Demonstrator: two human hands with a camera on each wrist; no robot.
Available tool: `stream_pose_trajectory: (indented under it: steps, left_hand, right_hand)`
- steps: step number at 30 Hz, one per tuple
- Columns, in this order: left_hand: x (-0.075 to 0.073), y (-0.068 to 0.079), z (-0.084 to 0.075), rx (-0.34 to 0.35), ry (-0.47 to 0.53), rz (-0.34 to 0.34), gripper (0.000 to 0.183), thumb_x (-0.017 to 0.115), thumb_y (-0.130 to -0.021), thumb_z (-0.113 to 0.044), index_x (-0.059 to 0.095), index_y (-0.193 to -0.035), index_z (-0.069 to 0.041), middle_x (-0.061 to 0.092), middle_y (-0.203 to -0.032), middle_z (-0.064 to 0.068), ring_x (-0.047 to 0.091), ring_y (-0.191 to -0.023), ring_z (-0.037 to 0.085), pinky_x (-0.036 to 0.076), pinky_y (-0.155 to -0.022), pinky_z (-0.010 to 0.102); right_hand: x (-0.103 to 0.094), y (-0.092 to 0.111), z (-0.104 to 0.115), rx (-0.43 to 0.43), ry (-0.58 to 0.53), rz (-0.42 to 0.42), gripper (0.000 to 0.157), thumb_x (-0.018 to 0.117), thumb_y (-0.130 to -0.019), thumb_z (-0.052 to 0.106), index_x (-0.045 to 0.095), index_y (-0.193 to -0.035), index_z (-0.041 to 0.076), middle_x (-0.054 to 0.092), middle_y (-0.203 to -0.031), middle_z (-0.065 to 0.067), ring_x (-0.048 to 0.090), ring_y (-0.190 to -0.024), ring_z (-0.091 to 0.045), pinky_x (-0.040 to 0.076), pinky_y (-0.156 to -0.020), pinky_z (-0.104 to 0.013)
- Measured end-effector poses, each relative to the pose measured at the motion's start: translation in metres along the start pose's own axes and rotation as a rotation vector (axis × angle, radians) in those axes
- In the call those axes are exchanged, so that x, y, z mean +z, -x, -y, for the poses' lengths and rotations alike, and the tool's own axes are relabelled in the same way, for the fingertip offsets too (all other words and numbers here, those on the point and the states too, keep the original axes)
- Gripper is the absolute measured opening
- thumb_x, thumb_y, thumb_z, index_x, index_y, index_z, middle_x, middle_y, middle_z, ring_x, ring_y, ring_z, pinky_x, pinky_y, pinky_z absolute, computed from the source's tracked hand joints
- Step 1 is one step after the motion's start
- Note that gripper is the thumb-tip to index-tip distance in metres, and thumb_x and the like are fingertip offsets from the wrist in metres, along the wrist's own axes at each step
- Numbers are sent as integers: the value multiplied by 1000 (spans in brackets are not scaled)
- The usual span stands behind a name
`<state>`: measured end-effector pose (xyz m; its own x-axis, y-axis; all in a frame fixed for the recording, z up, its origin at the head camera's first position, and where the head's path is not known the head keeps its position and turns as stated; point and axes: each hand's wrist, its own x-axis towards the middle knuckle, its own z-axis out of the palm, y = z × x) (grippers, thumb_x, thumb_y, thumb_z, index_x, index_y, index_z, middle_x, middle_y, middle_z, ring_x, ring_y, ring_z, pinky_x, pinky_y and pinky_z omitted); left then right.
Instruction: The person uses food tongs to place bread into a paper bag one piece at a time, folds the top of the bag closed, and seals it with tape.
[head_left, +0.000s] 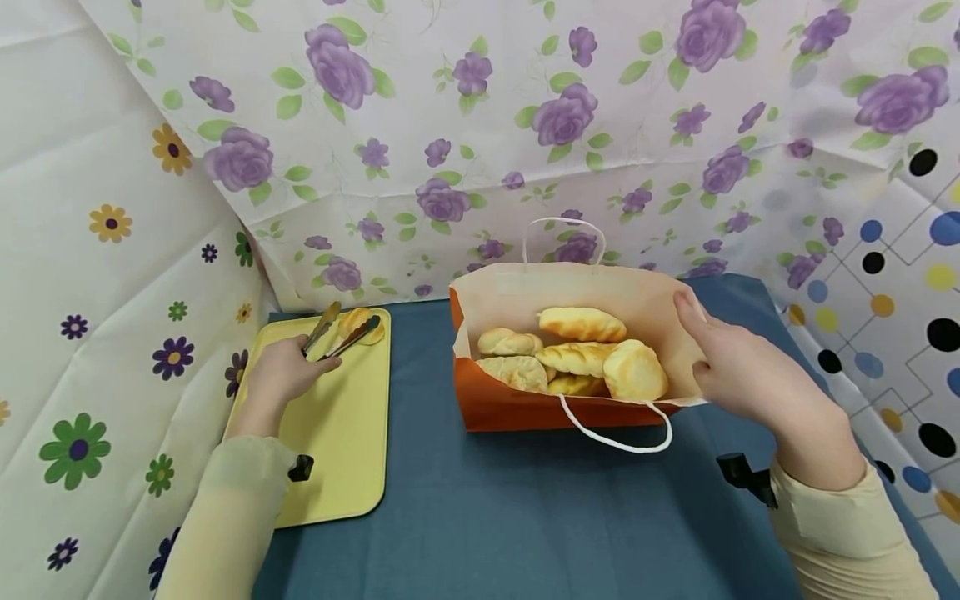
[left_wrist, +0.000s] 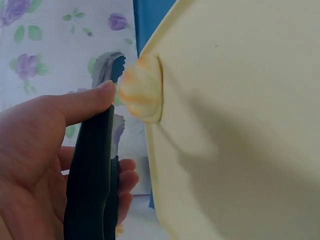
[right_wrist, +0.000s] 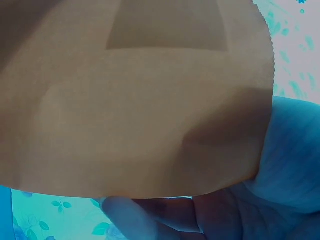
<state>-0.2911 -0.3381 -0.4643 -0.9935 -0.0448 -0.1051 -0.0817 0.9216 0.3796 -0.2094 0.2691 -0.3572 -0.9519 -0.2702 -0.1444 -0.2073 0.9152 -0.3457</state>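
My left hand holds a pair of tongs with dark handles and metal tips. In the head view, the tong tips straddle a golden bread roll at the far end of a yellow tray. The left wrist view shows the roll on the tray, just beside the tips. My right hand grips the right side of an orange paper bag, its pale inside facing up. Several breads lie in the bag. Paper hides part of that hand in the right wrist view.
White cord handles stick out at the bag's front and back. A blue cloth covers the table. Flowered sheeting hangs at the back and left, and dotted sheeting at the right.
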Motion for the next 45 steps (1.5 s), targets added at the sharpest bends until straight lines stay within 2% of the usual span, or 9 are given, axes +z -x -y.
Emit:
stream_pose_trajectory:
  steps: [5,10,14,21,27,30,33,36,45]
  left_hand:
    - [5,-8,0,-37,-17,48,56,76,-96,-51,65,-109,2,65,-94,18,59,-78,32,47,-64,43]
    - [10,-10,0,-61,-12,69,48,75,-98,-47,63,-105,-2,64,-92,16,60,-78,31,47,-63,42]
    - [12,-9,-1,-61,-18,67,46,73,-100,-44,64,-110,0,64,-92,17,60,-78,32,47,-62,43]
    - [14,-7,3,-26,-7,61,56,69,-104,-40,61,-131,8,68,-110,29,64,-88,40,50,-72,51]
    - [19,-7,10,-6,43,52,51,66,-106,-39,59,-125,7,62,-94,22,58,-81,36,46,-72,49]
    - [22,-5,13,-9,74,63,54,64,-108,-38,57,-131,10,62,-96,24,58,-81,36,45,-71,47]
    - [23,-4,14,-14,94,72,70,62,-109,-40,47,-150,14,64,-121,37,65,-96,47,51,-81,54]
    - [23,-2,14,-24,105,82,82,61,-109,-42,33,-159,16,49,-146,43,58,-123,58,49,-98,65]
    - [23,4,15,-31,115,85,84,61,-109,-42,29,-160,16,42,-153,44,49,-133,61,43,-107,68]
  right_hand:
    - [0,-1,0,4,-2,-2,93,51,-100,1,-5,-173,16,35,-161,-39,40,-47,-22,35,-47,-36]
    - [0,-2,1,21,-3,4,93,50,-100,2,-5,-173,18,28,-165,-38,42,-47,-23,37,-47,-36]
    - [1,-2,0,20,0,3,93,51,-100,1,-5,-173,17,32,-162,-40,42,-47,-23,37,-48,-37]
    - [1,-2,0,17,4,1,93,51,-100,1,-5,-173,15,30,-163,-40,41,-47,-23,36,-48,-37]
    - [1,-2,1,10,9,-2,93,51,-99,0,-4,-173,14,28,-164,-39,41,-48,-22,37,-48,-37]
    - [0,-2,0,10,11,1,93,51,-99,1,-4,-173,13,24,-166,-38,42,-49,-23,37,-49,-38]
    - [0,-3,-1,8,13,2,93,52,-100,1,-4,-173,14,23,-166,-38,42,-49,-23,37,-49,-38]
    - [1,-2,0,6,14,-1,93,51,-100,1,-5,-173,14,23,-167,-37,42,-48,-23,37,-49,-37]
    - [-1,-1,0,-3,11,4,93,52,-99,2,-3,-173,13,21,-168,-36,41,-48,-22,37,-48,-36]
